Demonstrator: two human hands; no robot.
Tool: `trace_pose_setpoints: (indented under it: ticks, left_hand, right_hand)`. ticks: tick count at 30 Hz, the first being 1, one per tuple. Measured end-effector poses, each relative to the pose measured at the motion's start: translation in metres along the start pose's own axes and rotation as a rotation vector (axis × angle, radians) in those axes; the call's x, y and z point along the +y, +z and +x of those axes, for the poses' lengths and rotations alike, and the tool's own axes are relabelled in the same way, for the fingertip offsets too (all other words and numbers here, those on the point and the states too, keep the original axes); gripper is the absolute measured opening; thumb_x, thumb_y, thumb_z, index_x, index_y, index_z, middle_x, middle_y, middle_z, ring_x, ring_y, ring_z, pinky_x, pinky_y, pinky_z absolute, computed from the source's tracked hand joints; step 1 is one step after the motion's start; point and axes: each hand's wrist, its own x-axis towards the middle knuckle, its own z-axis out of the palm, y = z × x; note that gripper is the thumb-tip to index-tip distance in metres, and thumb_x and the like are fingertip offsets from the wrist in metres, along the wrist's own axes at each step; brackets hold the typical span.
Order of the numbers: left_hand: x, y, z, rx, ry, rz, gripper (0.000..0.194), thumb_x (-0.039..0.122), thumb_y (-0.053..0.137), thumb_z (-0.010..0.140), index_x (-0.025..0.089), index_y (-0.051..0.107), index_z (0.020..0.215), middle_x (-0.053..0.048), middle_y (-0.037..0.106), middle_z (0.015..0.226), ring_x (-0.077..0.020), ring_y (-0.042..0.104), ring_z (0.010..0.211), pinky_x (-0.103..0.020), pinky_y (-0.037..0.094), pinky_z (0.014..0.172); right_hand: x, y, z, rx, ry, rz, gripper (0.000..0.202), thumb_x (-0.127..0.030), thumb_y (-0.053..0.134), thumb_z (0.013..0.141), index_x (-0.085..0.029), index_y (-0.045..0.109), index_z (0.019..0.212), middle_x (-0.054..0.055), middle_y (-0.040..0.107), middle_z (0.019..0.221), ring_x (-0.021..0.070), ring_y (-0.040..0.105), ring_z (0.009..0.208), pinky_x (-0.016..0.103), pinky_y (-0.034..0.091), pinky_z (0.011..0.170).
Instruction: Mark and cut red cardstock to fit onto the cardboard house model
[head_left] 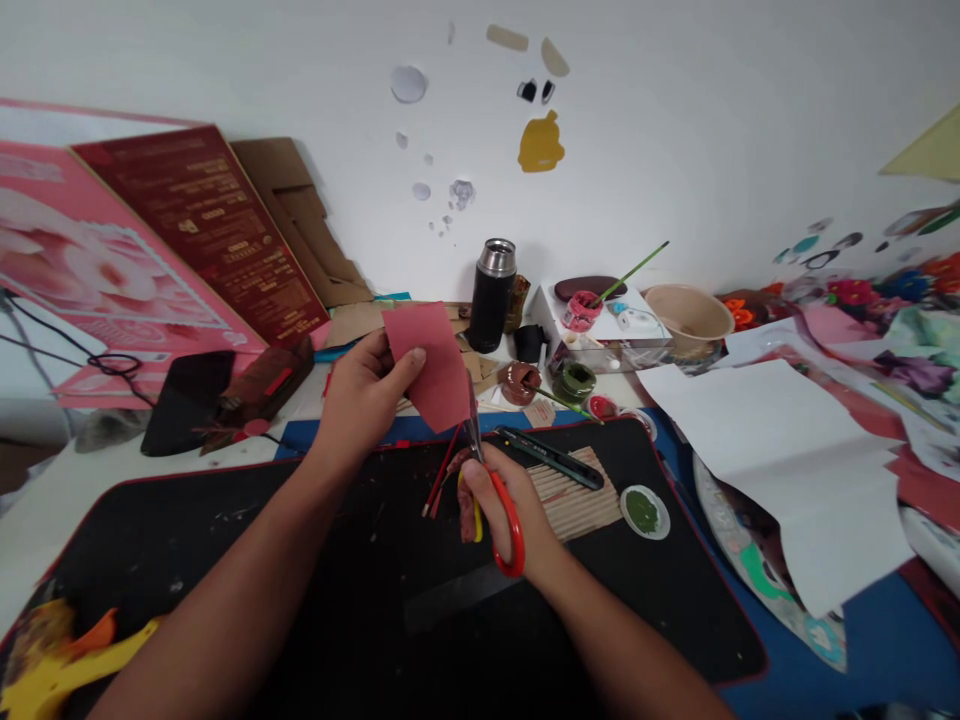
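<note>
"Where is this?"

"Before a white wall [300, 60], over a cluttered surface [75, 490], pink paper [429, 370] is held above the far edge of a black mat [337, 570]."

"And the hands?"

"The left hand [366, 395] pinches the pink paper, thumb in front; the right hand [517, 500] is curled around the handles of scissors [477, 450]."

"How do they line up?"

"The paper lies beyond the right hand and to its left, long axis running toward the surface's far edge. Blades stand at its right edge; their gap cannot be told."

"Around them?"

"A utility knife [551, 458] lies partly over corrugated cardboard [574, 510]; a black bottle [491, 305] stands near the far edge."
</note>
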Motion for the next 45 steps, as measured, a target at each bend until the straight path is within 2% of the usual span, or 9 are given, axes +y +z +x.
trace_pose_setpoints:
  ticks: [7,12,16,20,23,27,33,39,45]
  left_hand:
    - [-0.006,0.007,-0.003,-0.016,-0.072,-0.086,0.034,0.042,0.083,0.084,0.019,0.076,0.108,-0.009,0.082,0.104,-0.0269,0.076,0.101,-0.036,0.062,0.087]
    - [-0.015,0.001,0.003,0.048,-0.068,-0.163,0.037,0.04,0.084,0.084,0.02,0.076,0.114,-0.008,0.082,0.111,-0.026,0.076,0.104,-0.038,0.062,0.093]
    - [-0.021,-0.01,0.011,0.12,-0.027,-0.146,0.036,0.041,0.084,0.085,0.021,0.077,0.113,-0.008,0.081,0.111,-0.0259,0.075,0.106,-0.037,0.062,0.091]
    - [-0.021,-0.022,0.02,0.239,0.001,-0.158,0.03,0.042,0.083,0.085,0.022,0.076,0.105,-0.007,0.081,0.103,-0.0242,0.076,0.1,-0.035,0.063,0.085]
    - [-0.02,-0.028,0.024,0.279,0.021,-0.193,0.028,0.042,0.084,0.084,0.024,0.076,0.105,-0.007,0.081,0.103,-0.0239,0.075,0.098,-0.036,0.063,0.085]
    - [-0.018,-0.025,0.02,0.209,0.001,-0.165,0.031,0.042,0.084,0.084,0.022,0.076,0.106,-0.007,0.081,0.103,-0.0254,0.076,0.1,-0.036,0.063,0.085]
    - [-0.011,-0.01,0.011,0.079,-0.02,-0.117,0.033,0.042,0.085,0.082,0.02,0.079,0.106,-0.007,0.081,0.101,-0.0262,0.075,0.097,-0.035,0.062,0.08]
    - [-0.008,-0.007,0.007,0.039,-0.068,-0.092,0.034,0.041,0.085,0.081,0.02,0.08,0.107,-0.008,0.082,0.103,-0.0272,0.075,0.099,-0.038,0.063,0.086]
    - [-0.004,-0.005,0.004,-0.037,-0.114,-0.063,0.03,0.039,0.084,0.082,0.019,0.08,0.104,-0.008,0.081,0.095,-0.0276,0.076,0.095,-0.037,0.063,0.081]
  right_hand:
    - [-0.006,0.003,0.0,0.053,-0.013,0.077,0.054,-0.074,0.063,0.1,-0.021,0.058,0.092,-0.007,0.055,0.058,0.0101,0.052,0.038,0.021,0.045,0.038]
    - [-0.014,0.003,0.0,0.087,-0.002,0.141,0.055,-0.075,0.064,0.098,-0.019,0.061,0.098,-0.007,0.055,0.059,0.0104,0.053,0.039,0.021,0.045,0.039]
    - [-0.012,0.0,-0.002,0.001,-0.006,0.055,0.054,-0.074,0.064,0.099,-0.019,0.061,0.098,-0.007,0.055,0.06,0.0096,0.052,0.039,0.02,0.042,0.039]
    - [-0.01,0.0,-0.006,-0.123,0.02,-0.083,0.05,-0.069,0.064,0.101,-0.019,0.065,0.103,-0.006,0.057,0.061,0.0101,0.054,0.042,0.019,0.042,0.042]
    - [-0.011,0.002,-0.009,-0.204,0.033,-0.152,0.045,-0.065,0.07,0.1,-0.019,0.067,0.103,-0.007,0.054,0.061,0.0097,0.053,0.043,0.019,0.042,0.042]
    - [-0.011,0.002,-0.008,-0.262,0.03,-0.168,0.042,-0.062,0.075,0.097,-0.021,0.068,0.103,-0.007,0.055,0.066,0.0094,0.054,0.044,0.019,0.042,0.042]
    - [-0.009,0.001,-0.007,-0.247,0.031,-0.185,0.044,-0.064,0.071,0.099,-0.021,0.068,0.104,-0.007,0.054,0.063,0.0092,0.053,0.042,0.019,0.042,0.041]
    - [-0.01,0.001,-0.007,-0.224,0.016,-0.204,0.044,-0.064,0.069,0.1,-0.021,0.069,0.103,-0.007,0.055,0.063,0.0093,0.054,0.042,0.019,0.042,0.041]
    - [-0.01,-0.001,-0.008,-0.212,0.025,-0.186,0.046,-0.066,0.067,0.1,-0.02,0.069,0.106,-0.004,0.061,0.071,0.0092,0.055,0.044,0.02,0.045,0.042]
